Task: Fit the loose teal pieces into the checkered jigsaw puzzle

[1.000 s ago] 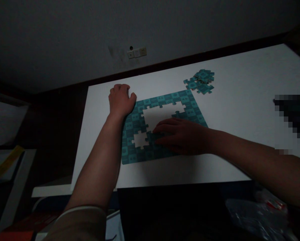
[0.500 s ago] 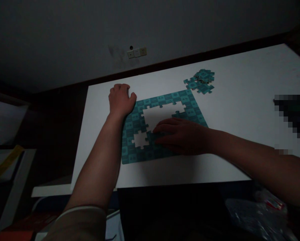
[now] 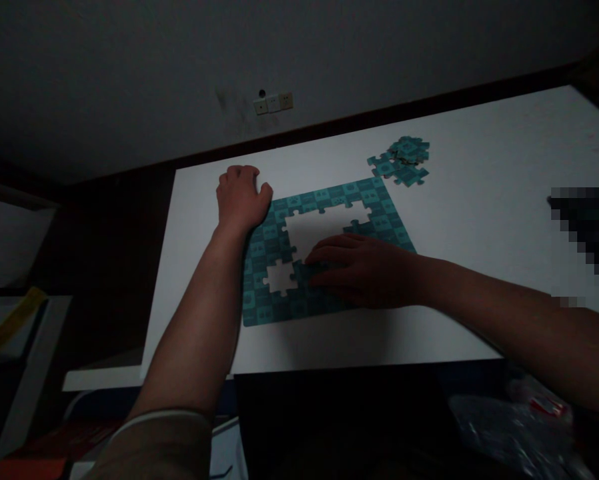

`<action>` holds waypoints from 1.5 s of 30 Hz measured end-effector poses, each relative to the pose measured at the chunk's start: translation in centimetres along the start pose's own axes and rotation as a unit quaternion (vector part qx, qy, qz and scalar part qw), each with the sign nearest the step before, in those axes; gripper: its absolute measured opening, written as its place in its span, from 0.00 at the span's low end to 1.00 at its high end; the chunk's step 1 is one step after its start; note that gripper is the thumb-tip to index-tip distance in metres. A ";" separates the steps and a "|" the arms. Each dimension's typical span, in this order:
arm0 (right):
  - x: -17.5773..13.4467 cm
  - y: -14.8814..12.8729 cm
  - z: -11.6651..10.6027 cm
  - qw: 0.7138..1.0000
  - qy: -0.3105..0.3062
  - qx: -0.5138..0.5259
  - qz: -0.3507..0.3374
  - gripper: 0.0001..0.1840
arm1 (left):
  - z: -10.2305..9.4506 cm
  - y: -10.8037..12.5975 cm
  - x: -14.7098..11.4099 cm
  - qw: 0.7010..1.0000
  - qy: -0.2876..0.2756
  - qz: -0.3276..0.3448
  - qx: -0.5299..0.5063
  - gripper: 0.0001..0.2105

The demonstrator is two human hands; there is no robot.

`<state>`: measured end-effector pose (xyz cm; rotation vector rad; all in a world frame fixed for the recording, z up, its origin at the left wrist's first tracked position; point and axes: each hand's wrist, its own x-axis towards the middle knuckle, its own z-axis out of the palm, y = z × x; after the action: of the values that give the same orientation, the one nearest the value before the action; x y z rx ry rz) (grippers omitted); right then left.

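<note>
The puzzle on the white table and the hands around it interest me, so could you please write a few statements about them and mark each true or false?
1. The right hand is over the puzzle. True.
2. A pile of loose pieces lies by the puzzle's far right corner. True.
3. The left hand is on the loose pieces. False: it is by the puzzle's far left corner.
4. The puzzle shows a larger gap and a smaller gap. True.
5. The smaller gap is farther from the person than the larger one. False: it is nearer.
</note>
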<state>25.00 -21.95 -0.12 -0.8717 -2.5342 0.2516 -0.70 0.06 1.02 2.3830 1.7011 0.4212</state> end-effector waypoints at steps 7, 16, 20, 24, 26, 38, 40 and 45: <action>-0.1 0.3 0.4 1.000 0.003 -0.006 -0.008 0.15 | 0.1 -0.1 0.1 1.000 0.001 0.001 -0.003 0.24; -0.1 0.2 0.4 1.000 0.016 -0.004 -0.013 0.15 | 0.0 0.0 0.0 1.000 -0.004 0.000 -0.002 0.28; -0.1 0.2 0.2 1.000 0.026 -0.002 -0.015 0.14 | 0.0 0.1 0.0 1.000 -0.004 -0.005 0.001 0.27; -0.1 0.0 0.1 1.000 0.011 -0.002 -0.007 0.14 | 0.0 0.2 -0.1 1.000 -0.006 -0.008 0.000 0.28; -0.1 0.0 0.1 1.000 0.003 -0.009 -0.003 0.14 | -0.1 0.2 -0.1 1.000 -0.005 -0.007 0.000 0.28; -0.1 0.2 0.4 1.000 0.026 -0.009 -0.015 0.14 | 0.0 0.5 -0.2 1.000 0.001 -0.008 -0.008 0.27; -0.1 0.1 0.4 1.000 0.024 -0.007 -0.013 0.14 | -0.1 0.5 -0.2 1.000 -0.002 -0.010 -0.007 0.27; -0.1 0.1 0.3 0.999 0.027 -0.005 -0.015 0.14 | -0.4 0.8 -0.3 1.000 -0.006 -0.010 0.024 0.26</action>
<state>24.99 -21.92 -0.45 -0.8313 -2.4981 0.2029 -0.24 -0.46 1.63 2.3951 1.7467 0.3652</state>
